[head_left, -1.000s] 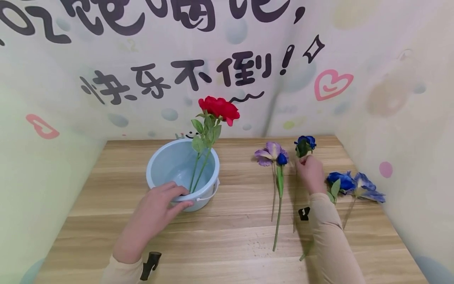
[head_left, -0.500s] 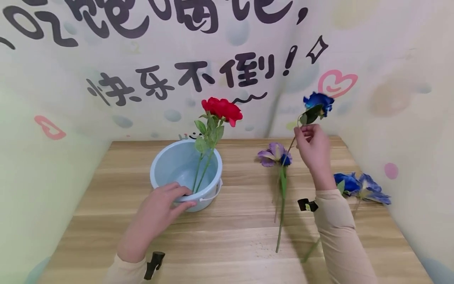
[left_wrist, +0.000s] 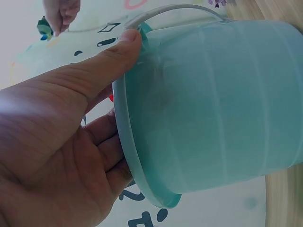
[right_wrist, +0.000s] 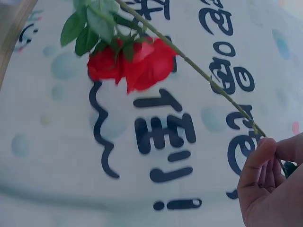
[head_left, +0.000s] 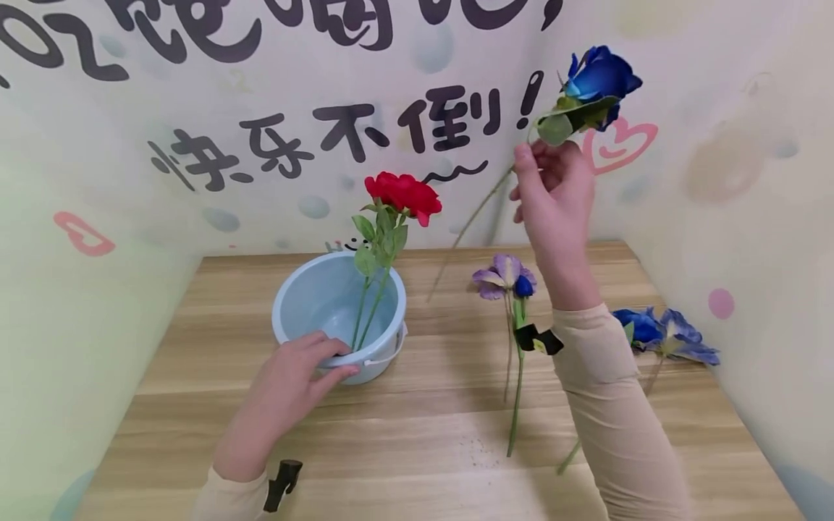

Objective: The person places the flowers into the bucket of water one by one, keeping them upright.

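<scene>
My left hand [head_left: 296,383] grips the near rim of a light blue bucket [head_left: 287,304], thumb outside and fingers over the inner side, as the left wrist view [left_wrist: 71,118] also shows. Two red flowers [head_left: 404,197] on green leafy stems stand in the bucket, leaning right. High over the table, my right hand [head_left: 557,202] pinches the stem of a blue rose [head_left: 601,79] just under its bloom. The long thin stem [right_wrist: 203,73] slants down and left from the fingers toward the bucket, passing across the red flowers in the right wrist view.
A purple flower [head_left: 498,276] and a blue bud [head_left: 523,286] on a green stem lie right of the bucket. Farther right lie another blue flower [head_left: 641,329] and a blue-violet one [head_left: 685,340], partly behind the right sleeve. A printed wall [head_left: 260,210] stands behind the wooden table [head_left: 391,449].
My right hand has picked up the blue rose from the table and raised it well above, its stem swinging out to the left. The left hand stays on the bucket rim.
</scene>
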Available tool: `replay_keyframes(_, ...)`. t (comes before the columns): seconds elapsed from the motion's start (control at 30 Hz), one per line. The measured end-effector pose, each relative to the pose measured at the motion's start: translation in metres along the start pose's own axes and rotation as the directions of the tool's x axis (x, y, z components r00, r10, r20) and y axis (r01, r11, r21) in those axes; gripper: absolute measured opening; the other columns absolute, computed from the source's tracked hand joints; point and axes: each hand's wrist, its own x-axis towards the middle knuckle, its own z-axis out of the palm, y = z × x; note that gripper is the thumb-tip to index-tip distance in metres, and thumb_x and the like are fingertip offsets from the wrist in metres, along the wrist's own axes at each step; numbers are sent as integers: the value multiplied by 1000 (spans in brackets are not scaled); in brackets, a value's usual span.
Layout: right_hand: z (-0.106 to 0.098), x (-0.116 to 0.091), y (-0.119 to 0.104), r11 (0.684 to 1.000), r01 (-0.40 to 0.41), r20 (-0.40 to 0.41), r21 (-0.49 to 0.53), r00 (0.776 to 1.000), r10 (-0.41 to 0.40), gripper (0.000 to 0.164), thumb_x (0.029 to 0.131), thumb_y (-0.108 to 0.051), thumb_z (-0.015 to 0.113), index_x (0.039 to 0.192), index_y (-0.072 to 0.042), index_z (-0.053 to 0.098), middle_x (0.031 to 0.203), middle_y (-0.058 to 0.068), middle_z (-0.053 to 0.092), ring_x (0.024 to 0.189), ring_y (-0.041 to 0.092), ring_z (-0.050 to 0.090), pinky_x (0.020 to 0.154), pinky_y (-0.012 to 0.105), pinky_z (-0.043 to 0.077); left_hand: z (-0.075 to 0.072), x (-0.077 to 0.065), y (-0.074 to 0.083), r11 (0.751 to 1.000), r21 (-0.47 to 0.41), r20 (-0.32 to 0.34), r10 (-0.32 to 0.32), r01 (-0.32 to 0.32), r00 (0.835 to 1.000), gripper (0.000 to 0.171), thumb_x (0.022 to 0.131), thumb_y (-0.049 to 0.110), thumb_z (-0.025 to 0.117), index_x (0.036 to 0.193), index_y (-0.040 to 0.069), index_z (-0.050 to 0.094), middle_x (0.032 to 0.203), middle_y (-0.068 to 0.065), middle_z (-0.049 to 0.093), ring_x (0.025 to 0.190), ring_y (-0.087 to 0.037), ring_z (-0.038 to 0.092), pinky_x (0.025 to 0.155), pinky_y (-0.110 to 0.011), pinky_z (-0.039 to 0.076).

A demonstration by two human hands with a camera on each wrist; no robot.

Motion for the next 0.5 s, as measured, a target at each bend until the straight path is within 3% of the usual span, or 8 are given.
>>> replay_keyframes(0.13,26,-4,2,998,13,38,66,999,-15,16,104,-19,69,113,-8,60,99,9,66,62,18,57,46,22,46,-1,-1,-1,1000,8,2,-5,5,1000,17,86,24,88,96,17,76,84,9,64,71,-7,56,64,-30,51)
replay_keyframes(0.33,64,-13,20,992,83,206,-92,977,-63,27,105,-20,68,120,1,59,106,14,70,68,25,63,48,23,49,-1,-4,-1,1000,12,-19,9,-8,1000,18,84,23,90,95,18,76,83,10,63,70,-7,54,62,-29,50)
replay_keyframes(0.5,82,-26,38,966,171,296,-193,949,-108,24,105,-18,68,117,1,62,98,12,71,70,22,66,55,25,51,-1,-3,-1,1000,3,-2,5,-5,1000,18,86,25,88,97,17,76,84,10,63,71,-10,57,64,-30,51)
